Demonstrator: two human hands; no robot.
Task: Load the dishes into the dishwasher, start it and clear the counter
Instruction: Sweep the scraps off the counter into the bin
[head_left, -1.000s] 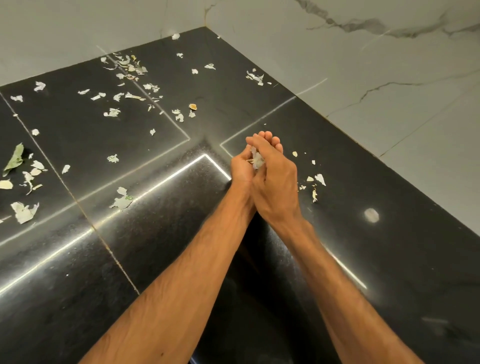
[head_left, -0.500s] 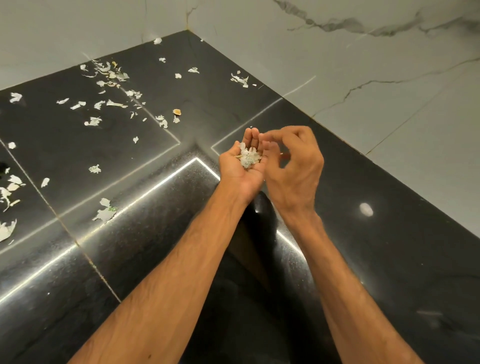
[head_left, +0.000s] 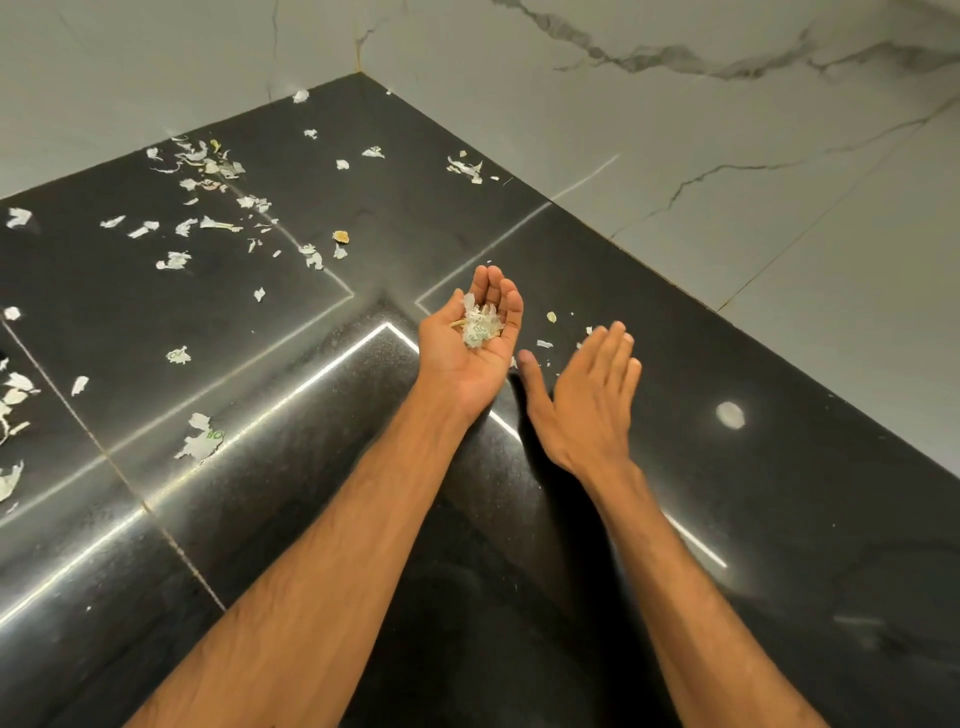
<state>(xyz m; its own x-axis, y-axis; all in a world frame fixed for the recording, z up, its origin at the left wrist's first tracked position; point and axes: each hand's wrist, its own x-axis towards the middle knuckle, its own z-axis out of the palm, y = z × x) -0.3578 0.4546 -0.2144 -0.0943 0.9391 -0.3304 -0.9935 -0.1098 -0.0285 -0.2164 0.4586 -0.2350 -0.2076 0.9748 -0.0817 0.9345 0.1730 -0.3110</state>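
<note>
Where the counter (head_left: 779, 493) runs into the room's corner at twelve o'clock, its black stone is polished glossy, finely speckled, crossed by thin pale seams and long bright streaks of reflected light. A round pale glint (head_left: 730, 415) sits on it at three o'clock from the hands. Behind it rises the wall (head_left: 675, 156), smooth grey-white slabs with dark marble veins.

Thin, ragged whitish scraps (head_left: 197, 166), flat and torn-edged, lie strewn over the stone from nine to eleven o'clock, thickest near the back wall at eleven. One larger scrap (head_left: 200, 441) at eight o'clock bears green print, and a small tan crumb (head_left: 341, 237) lies among the pale ones at eleven.

At the frame's centre the left hand (head_left: 467, 353) is turned palm up and cupped, fingers together and only gently bent, not closed over what it carries. In its hollow rests a crumpled heap of scraps (head_left: 482, 327), white and flaky with touches of green.

Just beside it, at four o'clock from the left, the right hand (head_left: 587, 395) is spread flat, back upward, fingers straight and side by side, thumb out, holding nothing. A few tiny flakes (head_left: 544, 343) lie on the stone between the two hands, by the right fingertips. Whether that hand touches the stone I cannot tell.
</note>
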